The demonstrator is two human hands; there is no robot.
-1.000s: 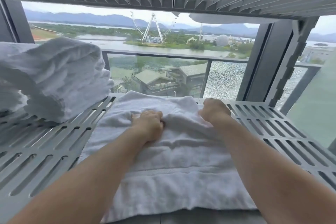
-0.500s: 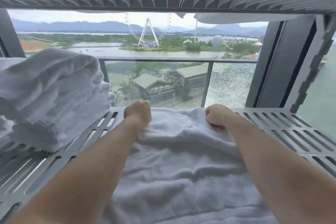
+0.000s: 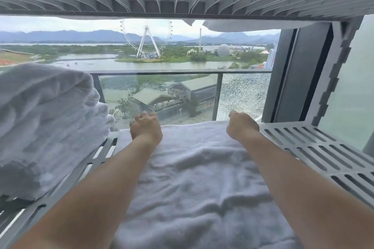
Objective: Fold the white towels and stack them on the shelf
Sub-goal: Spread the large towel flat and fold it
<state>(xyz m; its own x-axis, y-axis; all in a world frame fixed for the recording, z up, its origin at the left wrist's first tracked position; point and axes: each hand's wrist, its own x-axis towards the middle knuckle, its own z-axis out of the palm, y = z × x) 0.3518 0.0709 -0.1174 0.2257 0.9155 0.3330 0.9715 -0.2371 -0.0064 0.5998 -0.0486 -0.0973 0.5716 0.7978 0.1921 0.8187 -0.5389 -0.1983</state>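
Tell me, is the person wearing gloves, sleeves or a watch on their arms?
No. The left hand and right hand are bare, with no gloves. Both forearms are bare too: no sleeves, watch or bracelet show in the head view.

You're looking into soft overcast daylight from the window (image 3: pixel 162 56); the towel stack (image 3: pixel 46 123) on your left is blurred, and shelf (image 3: pixel 323 147) lines bow at the edges.

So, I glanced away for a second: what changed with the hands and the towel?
The left hand and right hand slid away from the person, from the middle of the towel to its far edge by the window, and spread apart. The bunch they gripped is gone; whether they grip now is unclear. The stack of folded towels and the shelf stayed put.
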